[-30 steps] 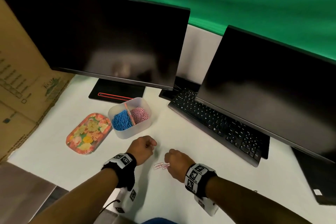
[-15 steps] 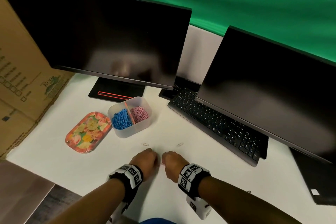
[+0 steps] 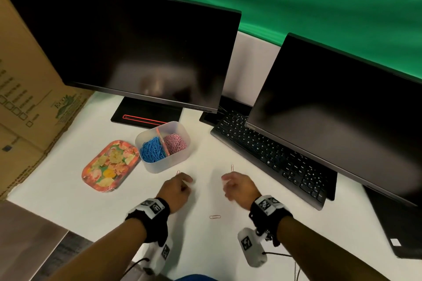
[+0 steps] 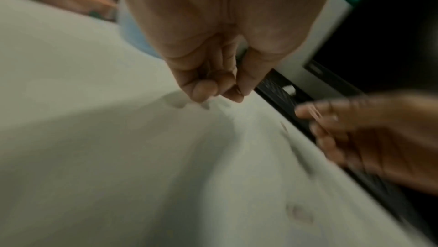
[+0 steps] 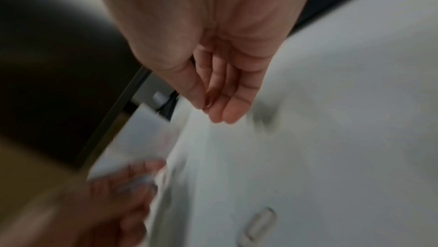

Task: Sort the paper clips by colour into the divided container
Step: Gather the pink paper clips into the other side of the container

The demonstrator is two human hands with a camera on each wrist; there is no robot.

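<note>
The clear divided container (image 3: pixel 159 166) holds blue clips (image 3: pixel 151 151) in its left half and pink clips (image 3: pixel 175 142) in its right half. My left hand (image 3: pixel 188 183) hovers just in front of it, fingers curled, thumb pressed to forefinger (image 4: pixel 233 91) on what looks like a pink clip. My right hand (image 3: pixel 225 183) is a hand's width to the right, its thumb pinching against its fingers (image 5: pixel 208 104). Blurred pink wire shows across them in the left wrist view. Loose pink clips lie by the left hand (image 3: pixel 178 172), beyond the right hand (image 3: pixel 232 167) and between my wrists (image 3: pixel 215 217).
A flowered oval tray (image 3: pixel 109 165) lies left of the container. Two dark monitors (image 3: pixel 137 52) stand behind, with a black keyboard (image 3: pixel 269 155) under the right one. Cardboard boxes (image 3: pixel 27 98) wall in the left side. The white table's near edge (image 3: pixel 45 219) runs past my left forearm.
Both hands closed over the small pink clip pile, then moved forward and apart. The pile is gone; one pink clip lies between my wrists.
</note>
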